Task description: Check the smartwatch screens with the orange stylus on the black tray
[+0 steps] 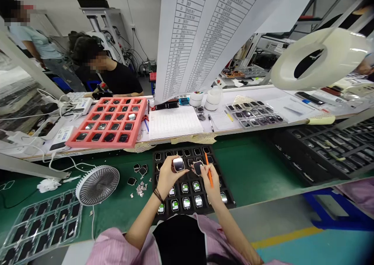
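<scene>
Foam tray [109, 121] salmon pink; bench mat [248, 159] green; pen [208, 170] orange; watch tray [191, 178] black; stool [336, 210] blue; sleeves [112, 246] pink, striped; fan [97, 185] pale grey; floor line [288, 237] yellow.

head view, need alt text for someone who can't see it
A person's left hand holds a square watch-like device; their right hand holds a darker one plus an orange stick, above a black tray of similar devices. A fan is at left, over a green bench.
</scene>
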### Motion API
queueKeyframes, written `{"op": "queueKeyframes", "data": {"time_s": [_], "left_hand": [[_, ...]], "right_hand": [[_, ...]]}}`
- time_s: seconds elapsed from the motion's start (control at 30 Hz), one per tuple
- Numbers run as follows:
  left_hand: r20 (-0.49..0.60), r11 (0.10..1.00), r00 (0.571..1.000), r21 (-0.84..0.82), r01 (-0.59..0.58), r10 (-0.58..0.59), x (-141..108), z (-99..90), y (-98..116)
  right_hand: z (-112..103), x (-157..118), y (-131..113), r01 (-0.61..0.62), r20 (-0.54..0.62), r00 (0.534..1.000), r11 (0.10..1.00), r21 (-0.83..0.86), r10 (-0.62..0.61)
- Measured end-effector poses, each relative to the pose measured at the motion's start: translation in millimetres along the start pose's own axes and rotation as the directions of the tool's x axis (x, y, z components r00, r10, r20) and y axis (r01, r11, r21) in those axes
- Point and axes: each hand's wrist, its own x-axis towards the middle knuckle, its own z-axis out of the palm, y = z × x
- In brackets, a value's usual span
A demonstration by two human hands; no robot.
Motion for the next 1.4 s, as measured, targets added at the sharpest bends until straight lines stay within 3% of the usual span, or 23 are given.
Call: {"op": "queueKeyframes", "data": {"time_s": [0.07,0.13,0.27,0.37,0.47,0.57,0.67,0.83,0.93,1.03,1.17,1.3,1.4], "left_hand": [[0.116,0.994,0.992,0.097,0.044,-0.056,-0.3,27.5,-37.2],[0.167,0.989,0.983,0.134,0.059,-0.081,-3.7,57.4,-71.3],[0.236,0.974,0.965,0.219,0.058,-0.111,-14.3,103.6,-115.8],[0.263,0.951,0.958,0.308,0.032,-0.118,-21.8,116.5,-133.2],[0.282,0.925,0.954,0.380,-0.014,-0.101,-29.4,113.9,-143.6],[0.314,0.905,0.945,0.421,-0.058,-0.086,-34.6,108.1,-146.3],[0.358,0.895,0.930,0.437,-0.090,-0.081,-31.3,114.2,-138.4],[0.494,0.901,0.865,0.410,-0.144,-0.087,-6.7,161.9,-110.2],[0.543,0.895,0.828,0.426,-0.128,-0.140,9.8,191.4,-97.4],[0.575,0.897,0.794,0.433,-0.093,-0.195,24.4,206.3,-93.2],[0.610,0.937,0.764,0.349,-0.021,-0.210,39.8,206.4,-94.7],[0.597,0.978,0.777,0.162,0.128,-0.201,42.8,193.4,-96.0],[0.586,0.961,0.786,-0.045,0.272,-0.195,36.7,180.5,-94.2]], "right_hand": [[1.1,9.7,42.9,-0.018,-0.012,1.000,0.998,-0.060,0.017],[5.5,18.8,81.2,-0.037,-0.018,0.999,0.992,-0.117,0.035],[18.1,30.7,137.1,-0.072,-0.003,0.997,0.970,-0.233,0.073],[24.7,31.5,160.4,-0.062,0.044,0.996,0.953,-0.297,0.079],[22.6,26.1,168.2,-0.022,0.056,0.997,0.936,-0.351,0.044],[7.0,21.3,165.9,-0.001,0.000,1.000,0.908,-0.419,0.001],[-19.6,25.5,163.6,-0.037,-0.093,0.996,0.864,-0.502,-0.012],[-54.7,50.6,173.7,-0.130,-0.184,0.983,0.781,-0.610,0.020],[-62.0,64.1,183.0,-0.168,-0.171,0.982,0.756,-0.633,0.075],[-66.8,73.1,189.2,-0.213,-0.153,0.977,0.750,-0.626,0.150],[-75.7,82.7,191.5,-0.293,-0.104,0.952,0.757,-0.584,0.288],[-85.0,92.5,189.6,-0.372,-0.019,0.908,0.782,-0.500,0.419],[-89.6,96.6,184.8,-0.413,0.025,0.889,0.823,-0.390,0.458]]}}
